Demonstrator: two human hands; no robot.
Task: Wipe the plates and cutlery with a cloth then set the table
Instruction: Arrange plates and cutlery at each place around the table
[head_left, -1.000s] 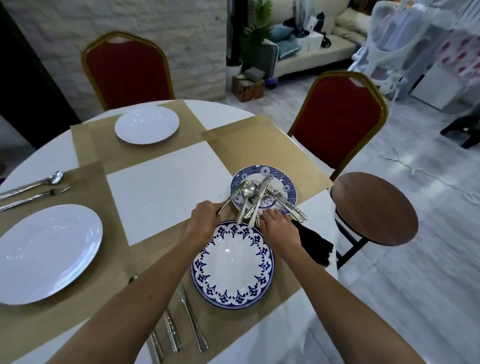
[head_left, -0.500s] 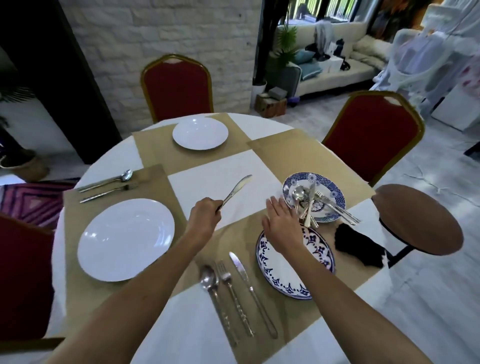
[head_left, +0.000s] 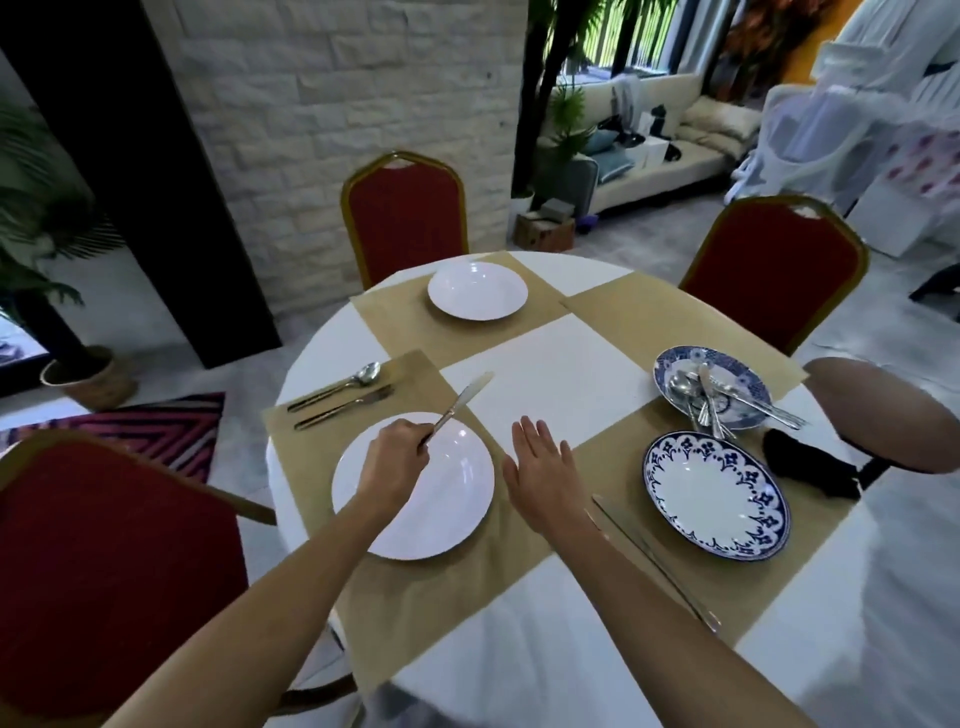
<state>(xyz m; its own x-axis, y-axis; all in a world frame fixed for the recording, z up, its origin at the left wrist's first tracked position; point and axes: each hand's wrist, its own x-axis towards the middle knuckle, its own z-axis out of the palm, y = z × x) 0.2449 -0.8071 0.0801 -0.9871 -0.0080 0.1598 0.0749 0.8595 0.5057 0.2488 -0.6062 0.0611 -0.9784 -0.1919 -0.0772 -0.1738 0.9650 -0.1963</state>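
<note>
Both hands have swung left since the earlier frame: the left hand (head_left: 397, 457) has carried the table knife (head_left: 462, 402) away from the gap beside the blue-rimmed plate (head_left: 717, 499) and now hangs over the near-left white plate (head_left: 447, 499), while the right hand (head_left: 545, 473) has left that patterned plate's rim. The left hand's fingers are curled tightly round the knife's handle, with the blade pointing far and right past the plate's edge. Probably it is held by the handle so the wiped blade stays untouched and can be laid down flat. This setting already has a spoon (head_left: 343, 384) and fork (head_left: 345, 408) side by side on its far-left side, so the knife looks like its missing piece. The right hand holds nothing, its fingers straight and spread above the placemat (head_left: 415, 597) between the two plates. A second knife (head_left: 649, 551) lies left of the blue-rimmed plate, partly hidden by the right forearm. Spare cutlery (head_left: 706, 400) is heaped on the small blue plate (head_left: 670, 358) at far right, and the black cloth (head_left: 805, 462) lies just near of it. The far white plate (head_left: 477, 290) has no cutlery yet. Little blocks the way, though the plate's raised rim sits directly under the knife hand.
</note>
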